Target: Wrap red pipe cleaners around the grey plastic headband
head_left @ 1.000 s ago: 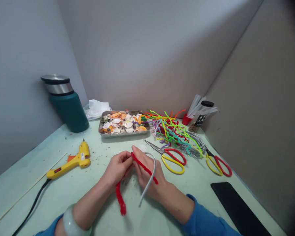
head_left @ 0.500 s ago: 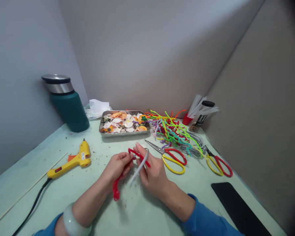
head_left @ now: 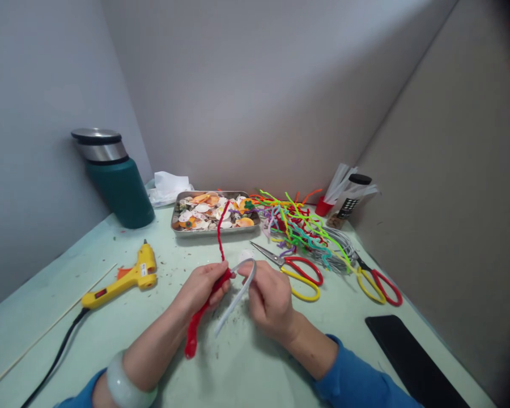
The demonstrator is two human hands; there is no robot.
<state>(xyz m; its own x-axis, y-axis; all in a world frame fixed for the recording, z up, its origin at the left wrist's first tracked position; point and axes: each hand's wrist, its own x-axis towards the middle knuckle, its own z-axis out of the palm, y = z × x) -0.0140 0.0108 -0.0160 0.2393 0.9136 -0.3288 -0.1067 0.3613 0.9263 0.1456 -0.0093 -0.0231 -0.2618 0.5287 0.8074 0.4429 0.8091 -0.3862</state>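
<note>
Pinched in the fingers of my left hand (head_left: 203, 286) is a red fuzzy pipe cleaner (head_left: 198, 323). Its thick end hangs down toward the table, and a thin red strand (head_left: 220, 235) stands up above the fingertips, in front of the shell tray. A bent grey wire (head_left: 238, 296) comes out of the red piece, arches to the right and drops back down. My right hand (head_left: 272, 297) is curled closed beside this arch, its index finger close behind the wire. Whether the right fingers grip anything is hidden.
Red-and-yellow scissors (head_left: 300, 275) lie right of my hands, near tangled coloured pipe cleaners (head_left: 297, 224). A metal tray (head_left: 216, 231) of shells stands behind. To the left are a yellow glue gun (head_left: 127, 283) and a green bottle (head_left: 121, 192); a black flat object (head_left: 408, 357) lies at right.
The thin red strand, earlier lying across toward my right hand, now points upward. My right hand has turned and curled closed. The left keeps its pinch on the red pipe cleaner.
</note>
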